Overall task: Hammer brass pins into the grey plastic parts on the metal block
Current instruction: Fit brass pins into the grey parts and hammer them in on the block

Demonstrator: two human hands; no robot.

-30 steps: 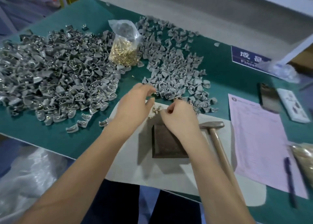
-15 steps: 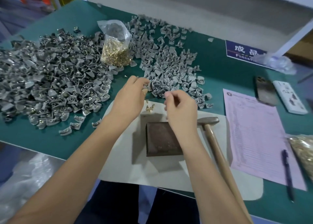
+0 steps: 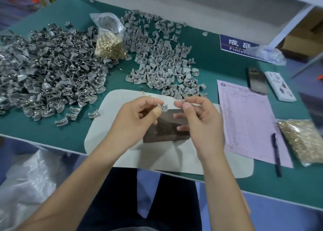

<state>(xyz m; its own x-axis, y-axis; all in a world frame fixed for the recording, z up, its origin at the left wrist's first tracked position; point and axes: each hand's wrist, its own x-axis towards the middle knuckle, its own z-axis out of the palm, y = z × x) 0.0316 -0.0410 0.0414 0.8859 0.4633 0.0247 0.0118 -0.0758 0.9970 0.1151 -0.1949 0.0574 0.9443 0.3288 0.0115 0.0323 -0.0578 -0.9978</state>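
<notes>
Both hands now hover above the dark rectangular metal block (image 3: 166, 127), left hand (image 3: 134, 118) pinching a small grey plastic part (image 3: 162, 107), right hand (image 3: 197, 115) pinching something tiny just beside it.

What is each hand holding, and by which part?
The left hand pinches a grey plastic part by its lower edge. The right hand pinches something too small to identify.

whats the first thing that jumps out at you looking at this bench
The sprawl of grey plastic parts covers the left and middle of the green table, with a clear bag of brass pins standing among them. Nearer the person, the left hand pinches one grey part above the dark metal block, while the right hand pinches something too small to make out.
</notes>
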